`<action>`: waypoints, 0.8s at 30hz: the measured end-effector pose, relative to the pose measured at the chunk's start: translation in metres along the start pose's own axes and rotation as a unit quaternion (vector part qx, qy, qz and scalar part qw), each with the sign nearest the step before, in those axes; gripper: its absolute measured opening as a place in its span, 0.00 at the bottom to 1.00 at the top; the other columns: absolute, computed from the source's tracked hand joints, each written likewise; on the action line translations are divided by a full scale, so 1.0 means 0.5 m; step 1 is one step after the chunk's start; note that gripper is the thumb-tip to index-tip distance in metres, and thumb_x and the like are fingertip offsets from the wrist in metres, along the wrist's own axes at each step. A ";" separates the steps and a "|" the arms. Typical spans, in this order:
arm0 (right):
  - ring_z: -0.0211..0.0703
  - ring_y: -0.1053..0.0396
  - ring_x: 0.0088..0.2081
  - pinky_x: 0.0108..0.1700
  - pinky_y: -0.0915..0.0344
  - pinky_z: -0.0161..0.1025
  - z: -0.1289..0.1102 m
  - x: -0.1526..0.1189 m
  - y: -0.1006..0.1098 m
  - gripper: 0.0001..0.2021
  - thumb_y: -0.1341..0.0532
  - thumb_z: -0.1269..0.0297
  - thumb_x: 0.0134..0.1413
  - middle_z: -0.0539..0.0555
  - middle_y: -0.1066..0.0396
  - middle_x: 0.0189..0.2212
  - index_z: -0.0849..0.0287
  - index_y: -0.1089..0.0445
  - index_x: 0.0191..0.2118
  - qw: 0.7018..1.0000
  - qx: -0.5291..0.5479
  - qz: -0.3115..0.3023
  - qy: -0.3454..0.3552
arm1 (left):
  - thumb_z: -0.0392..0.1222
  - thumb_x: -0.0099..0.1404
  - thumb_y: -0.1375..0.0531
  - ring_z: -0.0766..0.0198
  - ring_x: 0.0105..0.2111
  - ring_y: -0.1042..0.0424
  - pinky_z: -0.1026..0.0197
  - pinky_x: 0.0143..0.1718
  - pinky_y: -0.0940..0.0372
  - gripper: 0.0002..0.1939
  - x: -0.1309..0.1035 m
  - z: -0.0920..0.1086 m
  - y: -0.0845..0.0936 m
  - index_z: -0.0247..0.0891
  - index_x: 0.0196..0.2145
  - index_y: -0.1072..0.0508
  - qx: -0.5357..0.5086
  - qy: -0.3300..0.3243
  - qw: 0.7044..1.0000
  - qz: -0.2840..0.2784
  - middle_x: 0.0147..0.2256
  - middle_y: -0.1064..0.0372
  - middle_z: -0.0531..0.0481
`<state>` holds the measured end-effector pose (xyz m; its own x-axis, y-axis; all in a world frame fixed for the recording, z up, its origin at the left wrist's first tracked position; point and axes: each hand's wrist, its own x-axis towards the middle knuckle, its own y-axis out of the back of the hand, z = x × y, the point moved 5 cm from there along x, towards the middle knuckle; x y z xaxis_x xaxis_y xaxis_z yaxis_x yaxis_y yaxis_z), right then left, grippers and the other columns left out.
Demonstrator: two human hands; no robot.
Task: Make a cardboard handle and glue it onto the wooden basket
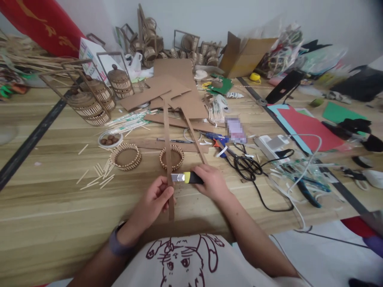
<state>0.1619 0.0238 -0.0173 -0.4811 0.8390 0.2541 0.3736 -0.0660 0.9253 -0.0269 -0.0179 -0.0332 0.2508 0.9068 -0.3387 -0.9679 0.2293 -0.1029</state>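
Observation:
My left hand (154, 199) pinches a long brown cardboard strip (166, 137) near its lower end, between thumb and fingers. The strip stretches away from me over the table. In my right hand (214, 183) is a utility knife (191, 177), its wide blade pointing left and close to the strip's right edge. A second cardboard strip (194, 134) reaches up to my right knuckles; whether the fingers touch it, I cannot tell. Just beyond the hands stands a small round stick-walled basket (179, 158), partly behind the first strip. Another such basket (125, 157) stands left of it.
Cardboard sheets (176, 69) lie at the back. Loose sticks (103, 173) and a bowl (103, 144) of brown balls are left. A glue gun (220, 139), scissors (247, 165), pliers (306, 191) and cables crowd the right. Lidded baskets with tall handles (119, 81) stand back left.

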 end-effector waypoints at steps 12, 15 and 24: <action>0.46 0.33 0.33 0.35 0.44 0.38 -0.023 0.001 -0.013 0.10 0.40 0.71 0.49 0.55 0.27 0.31 0.58 0.29 0.40 0.997 0.012 -0.054 0.045 | 0.57 0.59 0.34 0.70 0.21 0.37 0.67 0.21 0.43 0.34 0.002 0.002 0.009 0.34 0.56 0.32 -0.077 -0.017 0.996 0.052 0.28 0.27 0.51; 0.47 0.33 0.33 0.35 0.43 0.39 -0.024 0.001 -0.017 0.10 0.40 0.71 0.49 0.55 0.27 0.31 0.58 0.29 0.40 0.997 0.011 -0.060 0.042 | 0.57 0.59 0.33 0.70 0.21 0.37 0.67 0.21 0.43 0.35 0.000 -0.001 0.010 0.34 0.57 0.32 -0.085 -0.011 0.996 0.034 0.28 0.27 0.52; 0.48 0.32 0.34 0.35 0.42 0.39 -0.001 -0.002 -0.003 0.10 0.40 0.70 0.50 0.56 0.27 0.32 0.58 0.29 0.40 0.998 0.031 -0.045 0.005 | 0.58 0.59 0.34 0.70 0.22 0.37 0.66 0.22 0.45 0.36 -0.001 -0.009 -0.001 0.37 0.60 0.32 -0.102 0.008 0.995 -0.007 0.27 0.28 0.52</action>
<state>0.1614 0.0226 -0.0187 -0.5229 0.8345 0.1735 0.3770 0.0439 0.9252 -0.0265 -0.0202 -0.0369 0.2662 0.8976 -0.3514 -0.9414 0.1637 -0.2951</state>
